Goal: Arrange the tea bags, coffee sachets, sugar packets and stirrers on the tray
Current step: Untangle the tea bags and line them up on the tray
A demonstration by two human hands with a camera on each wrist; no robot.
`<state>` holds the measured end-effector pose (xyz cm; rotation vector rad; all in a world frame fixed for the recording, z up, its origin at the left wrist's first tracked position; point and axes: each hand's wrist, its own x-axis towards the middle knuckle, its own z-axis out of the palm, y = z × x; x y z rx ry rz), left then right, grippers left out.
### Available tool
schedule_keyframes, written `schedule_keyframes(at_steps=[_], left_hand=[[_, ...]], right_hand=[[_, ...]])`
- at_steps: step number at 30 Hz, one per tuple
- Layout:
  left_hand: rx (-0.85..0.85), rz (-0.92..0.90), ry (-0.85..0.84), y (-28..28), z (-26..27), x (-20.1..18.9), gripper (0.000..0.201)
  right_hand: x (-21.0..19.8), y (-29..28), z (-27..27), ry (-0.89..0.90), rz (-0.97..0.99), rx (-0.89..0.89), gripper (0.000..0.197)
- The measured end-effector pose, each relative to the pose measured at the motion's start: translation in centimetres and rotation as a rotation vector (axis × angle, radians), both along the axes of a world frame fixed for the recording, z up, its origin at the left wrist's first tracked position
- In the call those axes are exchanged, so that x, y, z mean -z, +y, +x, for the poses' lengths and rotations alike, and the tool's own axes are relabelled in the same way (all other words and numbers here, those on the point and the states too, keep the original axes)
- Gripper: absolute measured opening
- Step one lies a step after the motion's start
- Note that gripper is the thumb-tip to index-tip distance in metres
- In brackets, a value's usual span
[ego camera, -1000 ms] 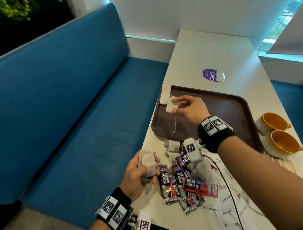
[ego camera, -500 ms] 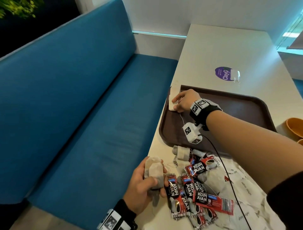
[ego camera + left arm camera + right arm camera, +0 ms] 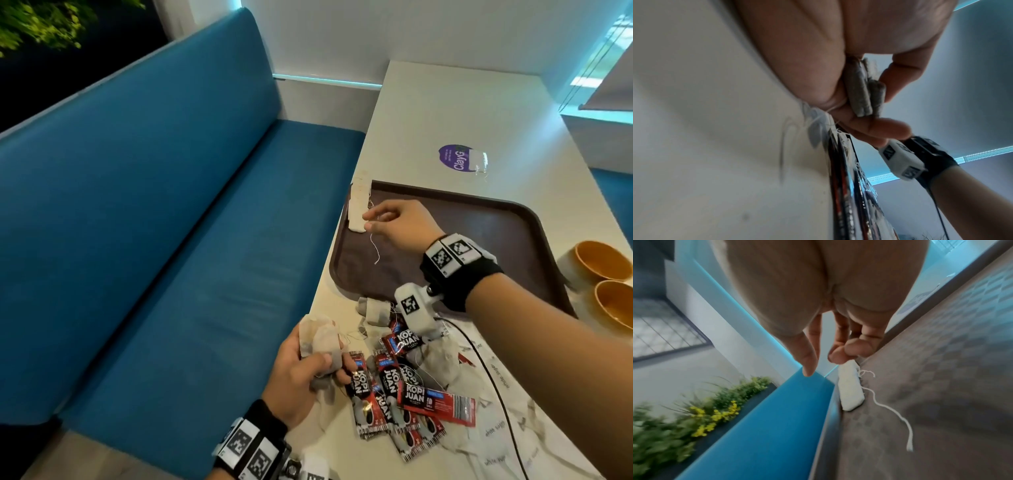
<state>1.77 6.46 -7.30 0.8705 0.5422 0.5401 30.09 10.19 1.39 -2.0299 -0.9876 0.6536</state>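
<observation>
From the head view, my right hand (image 3: 399, 222) hovers over the brown tray (image 3: 496, 233), fingers loosely curled beside the white tea bags (image 3: 358, 210) lying at its left edge; whether it pinches the string is unclear. My left hand (image 3: 301, 377) grips a bunch of tea bags (image 3: 320, 337) beside the coffee sachets (image 3: 400, 387) on the table (image 3: 445, 113) (two orange cups (image 3: 606, 277) stand right).

Left wrist: fingers clamp grey tea bags (image 3: 863, 91).

Right wrist: thumb straight, fingers bent, holding nothing I can make out, above the white tea bags (image 3: 851, 389).
</observation>
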Motion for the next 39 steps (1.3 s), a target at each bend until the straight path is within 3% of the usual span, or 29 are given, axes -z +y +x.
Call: schedule_keyframes(at_steps=[4,8,14,19,25,28,33,39], left_hand=[[-0.008,0.006,0.051,-0.3,0.0,-0.2,0.046],[-0.025,-0.046,0.018,-0.7,0.0,-0.7,0.046],[-0.039,-0.047,0.03,-1.0,0.0,-0.8,0.044],[-0.031,-0.043,0.03,-1.0,0.0,-0.7,0.032],[0.05,0.036,0.039,-0.9,0.0,-0.6,0.043],[0.06,0.039,0.031,-0.9,0.2,-0.4,0.036],[-0.005,0.001,0.05,-0.9,0.4,-0.1,0.03],[-0.04,0.04,0.075,-1.0,0.5,-0.2,0.027]], right_hand=[[-0.8,-5.5,-4.2,0.121,0.009,-0.017,0.008],[-0.9,-10.2,-9.8,0.365,0.066,-0.008,0.012],[2.9,-13.6,-14.3,0.475,0.096,0.108,0.023],[2.6,-14.5,-14.1,0.47,0.096,0.125,0.007],[1.7,-14.5,-13.3,0.379,0.124,0.113,0.008],[1.4,-14.3,-13.3,0.361,0.117,0.079,0.009],[1.6,-14.4,-13.7,0.408,0.23,0.17,0.027],[2.4,-14.9,-13.3,0.302,0.15,0.022,0.02]])
